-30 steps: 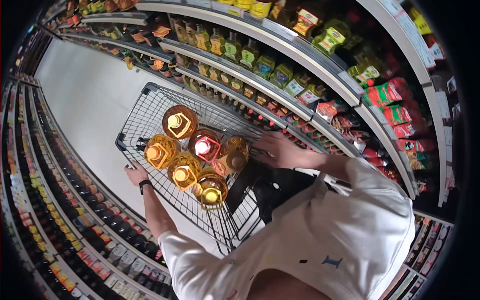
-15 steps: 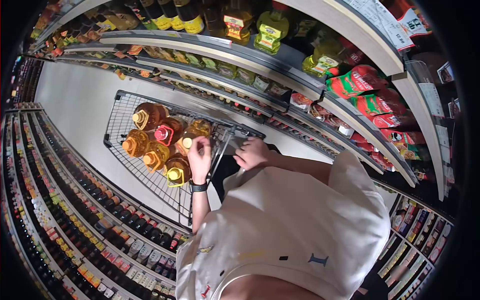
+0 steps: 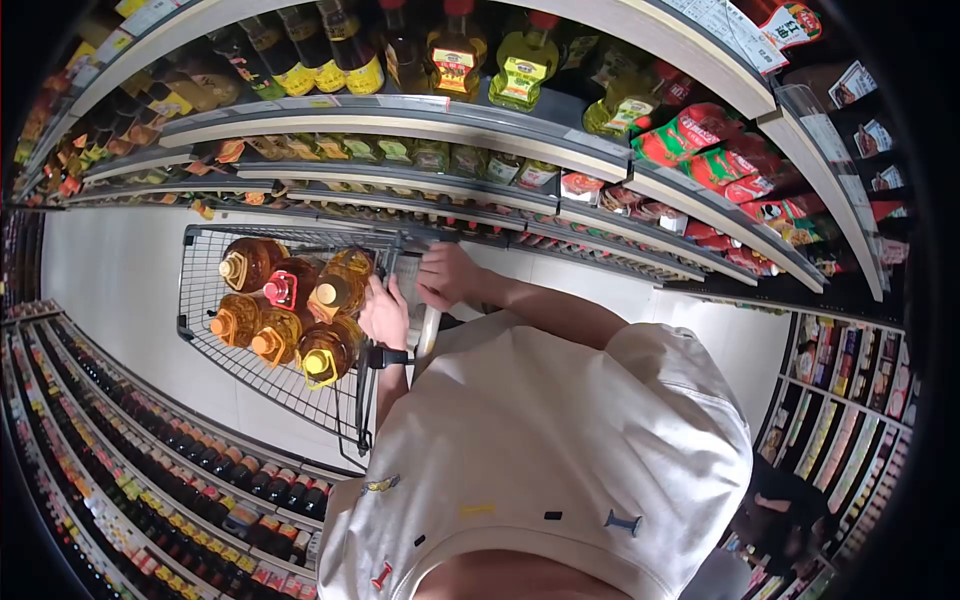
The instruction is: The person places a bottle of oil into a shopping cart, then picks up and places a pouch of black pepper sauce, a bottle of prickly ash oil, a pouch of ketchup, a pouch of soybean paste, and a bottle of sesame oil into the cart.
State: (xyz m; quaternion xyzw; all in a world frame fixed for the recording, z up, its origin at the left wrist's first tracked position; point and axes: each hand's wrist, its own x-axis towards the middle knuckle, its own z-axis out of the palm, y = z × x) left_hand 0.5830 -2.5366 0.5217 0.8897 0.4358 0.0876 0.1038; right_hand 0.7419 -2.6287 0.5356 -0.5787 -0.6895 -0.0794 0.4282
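Beneath me a wire shopping cart (image 3: 190,285) holds several large jugs of amber cooking oil. Their caps are yellow or orange, apart from a red-capped oil jug (image 3: 282,288). My left hand (image 3: 385,312), with a dark band on its wrist, is at the cart's near end beside an oil jug with a pale cap (image 3: 345,285). Its fingers are partly stretched and apart, and I see nothing in them. My right hand (image 3: 448,272) is closed at the far end of the cart's handle (image 3: 430,332); its fingertips are partly hidden.
A shelf (image 3: 400,125) of bottled oils and sauces runs along the top, with red and green packets (image 3: 690,135) toward the right. Another shelf of bottles (image 3: 190,440) lines the left side. Pale floor (image 3: 110,265) lies ahead. A person in dark clothing (image 3: 785,505) is at lower right.
My left hand has drawn back from the jug's cap toward the cart's near end. My right hand has come to the handle and closed. The view has turned, shifting cart and shelves.
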